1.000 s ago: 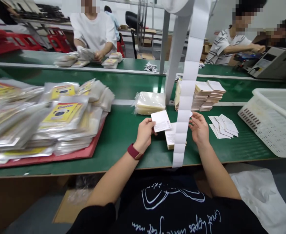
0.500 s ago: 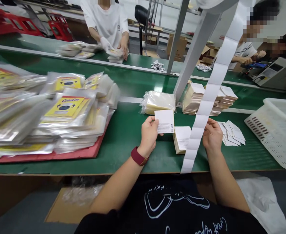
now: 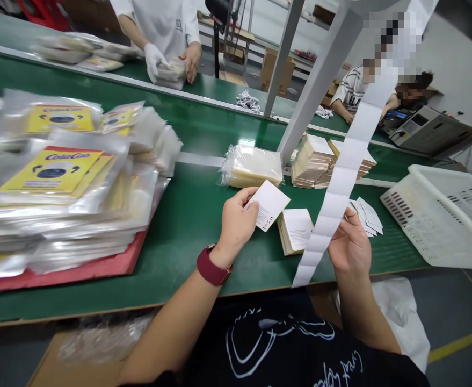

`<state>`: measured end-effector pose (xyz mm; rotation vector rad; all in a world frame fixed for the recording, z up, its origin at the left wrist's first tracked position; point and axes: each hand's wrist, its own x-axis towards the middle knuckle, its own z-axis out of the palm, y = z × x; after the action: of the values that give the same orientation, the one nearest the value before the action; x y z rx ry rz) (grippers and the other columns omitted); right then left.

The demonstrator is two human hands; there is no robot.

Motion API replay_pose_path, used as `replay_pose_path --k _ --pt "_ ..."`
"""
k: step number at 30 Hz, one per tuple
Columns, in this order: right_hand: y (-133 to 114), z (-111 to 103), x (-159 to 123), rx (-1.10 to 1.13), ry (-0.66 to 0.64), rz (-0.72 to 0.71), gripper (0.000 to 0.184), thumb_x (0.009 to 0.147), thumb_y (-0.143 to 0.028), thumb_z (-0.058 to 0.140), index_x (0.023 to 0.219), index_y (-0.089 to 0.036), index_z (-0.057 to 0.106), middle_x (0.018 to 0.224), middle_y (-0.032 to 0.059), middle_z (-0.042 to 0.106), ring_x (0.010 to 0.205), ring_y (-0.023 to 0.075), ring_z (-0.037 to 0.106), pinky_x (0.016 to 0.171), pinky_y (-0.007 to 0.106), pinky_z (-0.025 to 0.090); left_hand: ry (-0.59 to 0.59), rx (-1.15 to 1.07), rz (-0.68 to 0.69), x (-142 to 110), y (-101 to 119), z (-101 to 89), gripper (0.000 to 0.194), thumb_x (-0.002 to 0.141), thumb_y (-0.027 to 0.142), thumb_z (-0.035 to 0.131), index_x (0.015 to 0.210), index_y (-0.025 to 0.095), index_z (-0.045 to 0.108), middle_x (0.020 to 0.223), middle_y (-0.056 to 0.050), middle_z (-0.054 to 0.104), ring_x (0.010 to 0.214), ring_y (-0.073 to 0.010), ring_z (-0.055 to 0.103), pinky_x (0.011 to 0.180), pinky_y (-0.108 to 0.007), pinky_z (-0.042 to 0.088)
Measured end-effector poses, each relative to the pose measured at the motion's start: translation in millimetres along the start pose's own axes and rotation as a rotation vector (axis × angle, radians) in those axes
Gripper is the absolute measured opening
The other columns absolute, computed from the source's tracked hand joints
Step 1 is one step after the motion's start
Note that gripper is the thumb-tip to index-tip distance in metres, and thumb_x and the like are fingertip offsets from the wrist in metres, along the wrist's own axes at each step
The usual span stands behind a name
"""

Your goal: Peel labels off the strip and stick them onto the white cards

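Observation:
My left hand [image 3: 238, 217] pinches a small white printed card [image 3: 267, 204], which is tilted above the green table. To its right sits a stack of similar cards [image 3: 296, 230]. A long strip of white labels [image 3: 334, 188] hangs from the top of the view past this stack, covering its right side. My right hand [image 3: 349, 242] is closed at the strip's right edge, thumb and fingers meeting there; its fingertips are partly hidden. Several loose white cards [image 3: 368, 216] lie just beyond this hand.
Bagged yellow ColaCao packs [image 3: 64, 169] are piled on a red board [image 3: 126, 258] at left. A plastic-wrapped bundle [image 3: 254, 165], card stacks [image 3: 312, 161] and a grey post [image 3: 320, 75] stand behind. At right is a white basket [image 3: 416, 226]. Co-workers work across the table.
The view has swung left to right, so the table things sit further left. The card in my left hand has turned from square-on to a slant. My right hand stays by the strip.

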<state>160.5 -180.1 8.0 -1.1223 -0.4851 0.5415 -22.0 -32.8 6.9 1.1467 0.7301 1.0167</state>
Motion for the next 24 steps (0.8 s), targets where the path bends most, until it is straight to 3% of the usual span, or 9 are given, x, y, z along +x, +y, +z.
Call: replay_pose_path --k 6,12,16,20,24 --pt "-10 0 -9 -0.017 -0.081 0.049 0.029 0.073 -0.024 0.071 0.101 -0.028 0.063 0.073 -0.0048 0.054 0.058 0.0101 0.055 0.044 0.022 0.045 -0.034 -0.041 -0.119 -4 -4 7.6 0.037 0.069 0.01 0.061 0.105 0.016 0.064 0.071 -0.001 0.064 0.053 -0.0139 0.059 0.039 -0.021 0.044" --pt "20 -28 27 -0.06 0.344 -0.213 0.039 0.062 -0.021 0.074 0.097 -0.025 0.059 0.078 -0.0079 0.054 0.058 0.008 0.059 0.053 0.024 0.05 -0.035 -0.065 -0.114 -13 -12 17.1 0.043 0.067 0.016 0.067 0.109 0.019 0.063 0.073 0.001 0.062 0.056 -0.0138 0.06 0.044 -0.023 0.05" --pt "17 -51 32 -0.068 0.421 -0.307 0.037 0.064 -0.023 0.074 0.098 -0.022 0.06 0.079 -0.0063 0.056 0.062 0.0076 0.058 0.058 0.023 0.048 -0.024 0.0 -0.083 -16 -20 21.6 0.032 0.068 0.023 0.069 0.099 0.016 0.069 0.081 -0.002 0.066 0.06 -0.0122 0.059 0.05 -0.023 0.05" --pt "-3 -49 3 -0.122 0.374 -0.477 0.028 0.069 -0.024 0.075 0.094 -0.021 0.063 0.08 -0.0029 0.06 0.069 0.0095 0.057 0.061 0.022 0.047 -0.081 0.291 0.084 -21 -22 27.8 0.031 0.077 0.028 0.063 0.104 0.014 0.071 0.086 -0.005 0.07 0.068 -0.0139 0.06 0.056 -0.023 0.048" --pt "-21 -20 -39 -0.263 0.169 -0.611 0.025 0.078 -0.019 0.071 0.102 -0.023 0.065 0.084 -0.0005 0.063 0.076 0.0117 0.06 0.066 0.024 0.049 -0.18 0.934 0.291 -35 -13 38.8 0.042 0.09 0.031 0.052 0.127 0.015 0.062 0.076 -0.004 0.067 0.069 -0.0169 0.06 0.065 -0.028 0.045"
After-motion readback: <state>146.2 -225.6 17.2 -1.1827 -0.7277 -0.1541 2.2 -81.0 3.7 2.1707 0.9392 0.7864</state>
